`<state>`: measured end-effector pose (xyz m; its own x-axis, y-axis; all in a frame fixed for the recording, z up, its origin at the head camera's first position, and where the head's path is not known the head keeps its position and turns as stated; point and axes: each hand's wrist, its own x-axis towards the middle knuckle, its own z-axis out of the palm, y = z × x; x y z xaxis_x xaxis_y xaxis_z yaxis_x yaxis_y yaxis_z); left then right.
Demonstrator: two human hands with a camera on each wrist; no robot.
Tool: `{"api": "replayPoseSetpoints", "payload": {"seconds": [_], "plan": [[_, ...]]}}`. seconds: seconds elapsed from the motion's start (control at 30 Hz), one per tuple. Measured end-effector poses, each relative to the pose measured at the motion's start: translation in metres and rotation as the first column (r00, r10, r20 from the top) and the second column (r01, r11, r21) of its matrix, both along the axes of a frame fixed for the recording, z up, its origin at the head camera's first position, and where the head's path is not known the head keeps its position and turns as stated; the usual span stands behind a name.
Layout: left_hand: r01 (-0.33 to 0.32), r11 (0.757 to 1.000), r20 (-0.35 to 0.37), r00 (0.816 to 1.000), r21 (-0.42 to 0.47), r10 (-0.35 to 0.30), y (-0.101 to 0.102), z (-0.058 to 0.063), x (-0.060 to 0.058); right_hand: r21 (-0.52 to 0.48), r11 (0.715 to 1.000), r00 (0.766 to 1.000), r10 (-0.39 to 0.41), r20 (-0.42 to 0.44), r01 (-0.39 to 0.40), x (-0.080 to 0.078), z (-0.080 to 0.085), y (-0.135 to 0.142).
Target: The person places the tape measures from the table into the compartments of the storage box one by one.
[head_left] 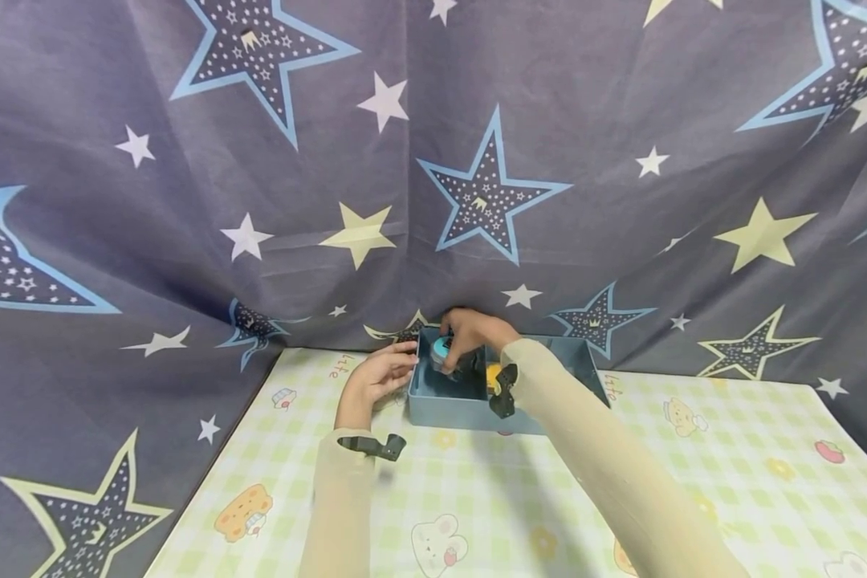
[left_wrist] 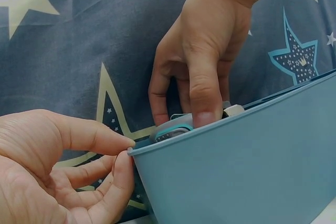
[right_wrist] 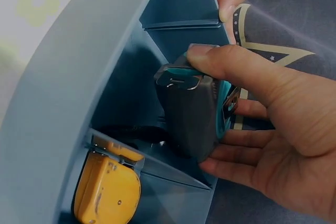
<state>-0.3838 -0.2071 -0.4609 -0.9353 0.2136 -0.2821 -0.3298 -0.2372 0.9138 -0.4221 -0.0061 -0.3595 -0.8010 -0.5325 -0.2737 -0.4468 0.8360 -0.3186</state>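
My right hand [head_left: 473, 331] reaches into the left compartment of a blue-grey divided box [head_left: 441, 412] and grips a black and teal tape measure [right_wrist: 186, 108]. In the right wrist view the thumb lies over its top end and the other fingers are at its side and lower end. A black strap [right_wrist: 131, 133] lies near its lower end. My left hand [head_left: 376, 377] pinches the box's left end at the rim between thumb and forefinger, seen close in the left wrist view.
Past the divider, the neighbouring compartment holds a yellow tape measure [right_wrist: 110, 190]. The box stands at the back of a table with a green-checked cloth [head_left: 477, 498], close to a grey star-patterned curtain [head_left: 585, 241]. My right forearm passes over the box's right part.
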Motion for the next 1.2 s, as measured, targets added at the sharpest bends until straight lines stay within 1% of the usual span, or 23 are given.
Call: {"api": "replayPoseSetpoints", "payload": {"seconds": [0.1,0.37,0.53,0.8,1.03,1.2], "plan": [[-0.007,1.0,0.002,1.0,0.0,0.007,0.0,-0.001,0.0,0.002,1.0,1.0,0.007,0.002,-0.007,0.0,0.0,0.0],[-0.011,1.0,-0.009,1.0,0.013,0.011,0.001,0.0,0.001,0.056,0.997,0.998,0.062,-0.019,-0.061,-0.002,0.001,0.0],[-0.011,1.0,-0.011,1.0,0.013,0.012,0.0,0.0,0.001,0.073,0.992,0.994,0.104,-0.041,-0.101,-0.002,-0.004,-0.003],[-0.015,1.0,-0.005,1.0,0.013,0.015,0.0,-0.001,0.001,0.032,0.995,0.995,0.098,-0.019,-0.098,-0.004,-0.012,-0.007],[-0.014,1.0,0.004,1.0,0.006,0.014,0.0,-0.001,0.0,0.068,0.988,0.989,0.141,-0.039,-0.138,-0.006,-0.017,-0.01],[-0.024,1.0,0.013,1.0,0.0,0.023,0.0,-0.002,-0.001,0.085,0.982,0.985,0.17,-0.033,-0.167,-0.008,-0.018,-0.013]]}}
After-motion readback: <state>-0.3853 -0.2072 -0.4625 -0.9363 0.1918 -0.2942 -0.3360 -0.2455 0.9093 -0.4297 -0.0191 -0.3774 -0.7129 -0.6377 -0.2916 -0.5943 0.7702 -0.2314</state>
